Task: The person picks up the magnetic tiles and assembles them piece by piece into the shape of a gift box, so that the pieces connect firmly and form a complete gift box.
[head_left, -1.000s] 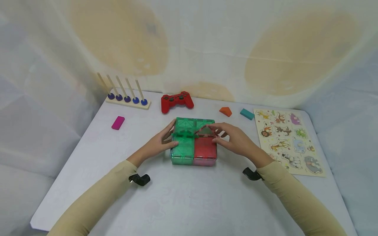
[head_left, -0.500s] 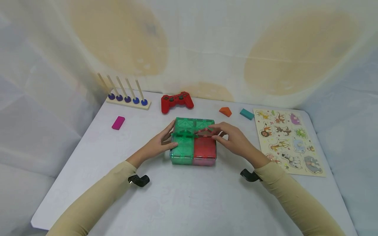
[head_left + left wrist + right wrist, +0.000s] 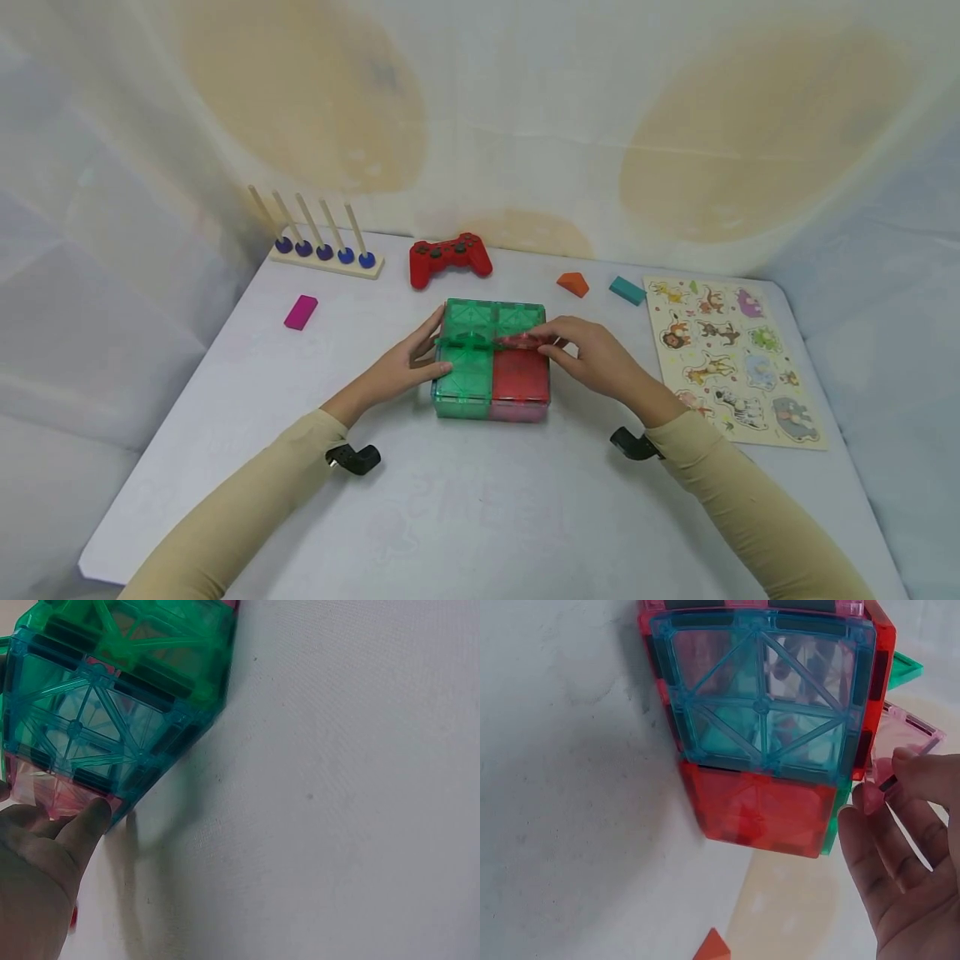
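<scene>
A box of see-through magnetic tiles (image 3: 465, 379) stands mid-table, its top green with one red square at the near right. Blue and pink tiles show in its side walls. My left hand (image 3: 401, 367) steadies the box's left side, thumb at the top edge and fingers along the wall. In the left wrist view, fingertips touch a pink tile (image 3: 52, 791). My right hand (image 3: 588, 354) pinches a pinkish-red triangular magnetic tile (image 3: 911, 733) between thumb and fingers, over the middle of the top. A green tile (image 3: 468, 339) stands up from the top beside it.
Behind the box lies a red game controller (image 3: 450, 257). A wooden peg stand (image 3: 326, 262) with blue beads and a magenta block (image 3: 301, 312) are at the left. An orange block (image 3: 573, 284), a teal block (image 3: 627, 290) and an animal puzzle board (image 3: 705, 367) are at the right.
My right hand has lowered slightly, and the triangular tile has tilted so it shows as a narrower strip. My left hand and the box have hardly moved.
</scene>
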Motion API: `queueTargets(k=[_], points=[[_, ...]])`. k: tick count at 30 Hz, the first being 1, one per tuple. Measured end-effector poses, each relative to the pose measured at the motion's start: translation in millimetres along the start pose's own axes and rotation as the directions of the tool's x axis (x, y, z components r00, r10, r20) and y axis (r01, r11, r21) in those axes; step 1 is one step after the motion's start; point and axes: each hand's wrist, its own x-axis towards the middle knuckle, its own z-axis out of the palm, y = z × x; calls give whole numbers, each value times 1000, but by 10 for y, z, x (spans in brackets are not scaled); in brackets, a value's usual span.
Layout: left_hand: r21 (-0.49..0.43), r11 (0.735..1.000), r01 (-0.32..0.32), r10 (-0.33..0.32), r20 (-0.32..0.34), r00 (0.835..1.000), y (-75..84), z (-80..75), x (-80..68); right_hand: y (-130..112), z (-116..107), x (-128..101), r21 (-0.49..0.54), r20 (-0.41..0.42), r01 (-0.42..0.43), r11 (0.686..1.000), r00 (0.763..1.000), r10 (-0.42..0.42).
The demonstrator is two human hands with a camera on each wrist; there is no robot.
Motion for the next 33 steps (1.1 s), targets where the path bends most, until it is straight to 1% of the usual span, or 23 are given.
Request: queueTargets(k=[8,24,33], points=[[-4,1000,-3,3,-3,1000,8,10,-2,10,-6,-11,-15,21,-43,999,999,44],[-9,1000,-21,21,0,1000,-12,10,-7,36,5,-16,-5,12,-78,997,997,78],[-11,1000,-16,16,-1,1000,-14,9,-6,50,34,-20,-23,-32,-47,999,998,46]])
